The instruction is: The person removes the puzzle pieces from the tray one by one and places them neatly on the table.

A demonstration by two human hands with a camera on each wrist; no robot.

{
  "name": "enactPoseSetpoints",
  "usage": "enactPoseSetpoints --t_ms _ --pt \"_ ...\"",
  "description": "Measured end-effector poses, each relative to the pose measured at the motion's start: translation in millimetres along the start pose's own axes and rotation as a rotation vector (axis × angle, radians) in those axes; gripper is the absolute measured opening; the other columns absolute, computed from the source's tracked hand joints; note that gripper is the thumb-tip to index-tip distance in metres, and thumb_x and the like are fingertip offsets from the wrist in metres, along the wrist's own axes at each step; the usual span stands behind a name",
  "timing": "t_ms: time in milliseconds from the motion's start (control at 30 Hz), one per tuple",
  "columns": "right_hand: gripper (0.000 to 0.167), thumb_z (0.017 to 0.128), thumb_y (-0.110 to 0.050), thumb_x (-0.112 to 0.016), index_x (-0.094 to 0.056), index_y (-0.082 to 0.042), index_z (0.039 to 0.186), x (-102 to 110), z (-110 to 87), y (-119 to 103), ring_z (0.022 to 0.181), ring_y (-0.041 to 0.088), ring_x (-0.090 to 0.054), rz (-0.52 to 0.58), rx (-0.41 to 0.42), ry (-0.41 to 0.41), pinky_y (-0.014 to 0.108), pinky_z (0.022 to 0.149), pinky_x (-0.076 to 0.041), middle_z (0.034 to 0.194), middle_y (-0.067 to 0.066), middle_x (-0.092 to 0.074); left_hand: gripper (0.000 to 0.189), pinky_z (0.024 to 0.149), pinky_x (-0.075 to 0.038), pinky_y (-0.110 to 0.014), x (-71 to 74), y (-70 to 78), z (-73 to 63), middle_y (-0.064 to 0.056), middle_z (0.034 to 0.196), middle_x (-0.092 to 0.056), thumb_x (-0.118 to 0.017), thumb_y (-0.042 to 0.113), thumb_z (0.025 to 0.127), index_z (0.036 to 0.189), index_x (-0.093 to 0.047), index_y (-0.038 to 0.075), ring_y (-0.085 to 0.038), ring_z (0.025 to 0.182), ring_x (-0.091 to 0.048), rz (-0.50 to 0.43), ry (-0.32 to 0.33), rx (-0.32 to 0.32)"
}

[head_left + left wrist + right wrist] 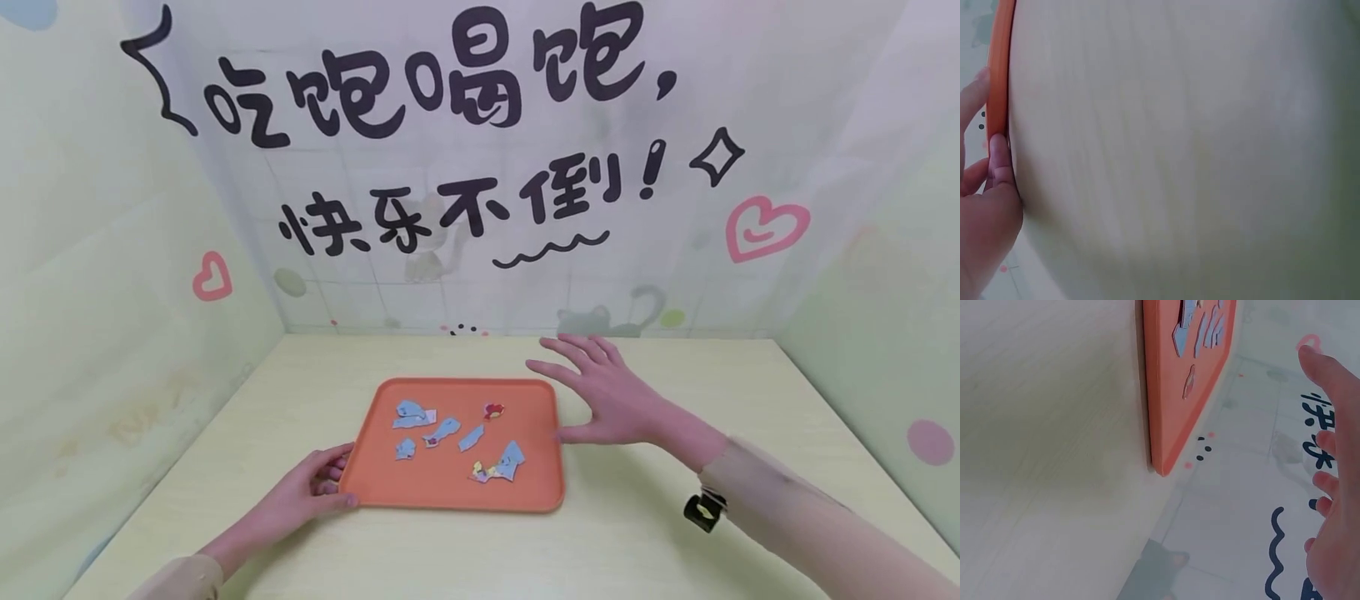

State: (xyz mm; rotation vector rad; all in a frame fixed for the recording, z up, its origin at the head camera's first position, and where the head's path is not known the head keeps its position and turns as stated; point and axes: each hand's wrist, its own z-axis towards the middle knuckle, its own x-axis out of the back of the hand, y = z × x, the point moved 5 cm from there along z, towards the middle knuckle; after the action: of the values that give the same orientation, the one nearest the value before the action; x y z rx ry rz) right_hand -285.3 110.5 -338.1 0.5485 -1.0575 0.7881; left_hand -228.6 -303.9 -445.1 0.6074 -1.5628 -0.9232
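An orange tray (pixel 420 483) lies on the table, with several torn bits of light-blue printed paper (pixel 511 461) scattered over it. One small scrap (pixel 492 411) near its top right is red and yellow. My left hand (pixel 303 487) grips the tray's left side near the front corner, thumb at the rim. In the left wrist view, fingers (pixel 999 156) meet the orange rim (pixel 999 75). My right hand (pixel 611 400) is spread with fingers extended beside the tray's right edge, thumb tip close to the rim. The right wrist view shows that hand (pixel 1342 487) holding nothing.
The pale wooden table (pixel 480 550) is enclosed by a printed back wall (pixel 480 300) and side walls with black lettering and pink hearts. A small black device (pixel 705 510) is strapped at my right wrist.
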Motion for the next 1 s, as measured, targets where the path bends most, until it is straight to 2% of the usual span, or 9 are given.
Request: enactPoseSetpoints --t_ms 133,333,533,667,800,1000 --pt "0.088 0.078 -0.06 -0.073 -0.038 -0.029 0.152 -10 18.6 -3 0.146 0.032 -0.026 0.102 -0.019 -0.039 0.058 0.112 -0.025 0.159 0.006 -0.032 0.084 0.083 -0.051 -0.015 0.2 -4.7 -1.1 -0.019 0.125 -0.05 -0.08 0.02 0.082 0.148 -0.035 -0.005 -0.003 0.1 -0.052 -0.048 -0.003 -0.006" --pt "0.087 0.079 -0.059 -0.072 -0.037 -0.029 0.152 -29 44.2 -4 0.142 0.03 -0.03 0.221 -0.033 -0.09 0.058 0.11 -0.026 0.157 0.003 -0.036 0.083 0.083 -0.051 -0.014 0.9 -10.9 -2.5 -0.018 0.124 -0.049 -0.08 0.018 0.082 0.149 -0.036 -0.003 -0.001 0.099 -0.052 -0.088 0.001 -0.008" --pt "0.083 0.079 -0.047 -0.078 -0.041 -0.026 0.151 -51 61.0 1 0.138 0.029 -0.032 0.356 -0.083 -0.13 0.057 0.106 -0.027 0.153 0.004 -0.041 0.083 0.084 -0.051 -0.014 1.6 -11.0 -2.0 -0.02 0.126 -0.049 -0.08 0.018 0.083 0.15 -0.035 -0.002 -0.002 0.1 -0.052 -0.11 -0.01 -0.011" --pt "0.077 0.08 -0.038 -0.08 -0.045 -0.026 0.148 -68 68.6 4 0.135 0.029 -0.034 0.4 -0.12 -0.162 0.055 0.102 -0.029 0.149 0.005 -0.045 0.084 0.084 -0.051 -0.014 1.5 -12.2 -2.5 -0.019 0.126 -0.049 -0.08 0.019 0.082 0.15 -0.035 -0.001 -0.002 0.1 -0.053 -0.116 -0.012 0.005" --pt "0.072 0.082 -0.037 -0.079 -0.048 -0.028 0.146 -85 75.5 9 0.13 0.027 -0.038 0.416 -0.165 -0.205 0.051 0.1 -0.031 0.145 0.002 -0.049 0.084 0.084 -0.051 -0.014 2.2 -12.7 -2.3 -0.019 0.125 -0.049 -0.08 0.019 0.082 0.15 -0.036 0.0 -0.002 0.099 -0.053 -0.102 -0.007 0.004" --pt "0.07 0.083 -0.033 -0.079 -0.05 -0.019 0.145 -105 83.4 10 0.125 0.026 -0.043 0.483 -0.202 -0.276 0.05 0.105 -0.036 0.139 0.006 -0.055 0.084 0.085 -0.051 -0.015 3.2 -11.9 -1.1 -0.018 0.126 -0.051 -0.081 0.021 0.081 0.15 -0.038 0.001 -0.003 0.1 -0.052 -0.079 -0.002 0.004"
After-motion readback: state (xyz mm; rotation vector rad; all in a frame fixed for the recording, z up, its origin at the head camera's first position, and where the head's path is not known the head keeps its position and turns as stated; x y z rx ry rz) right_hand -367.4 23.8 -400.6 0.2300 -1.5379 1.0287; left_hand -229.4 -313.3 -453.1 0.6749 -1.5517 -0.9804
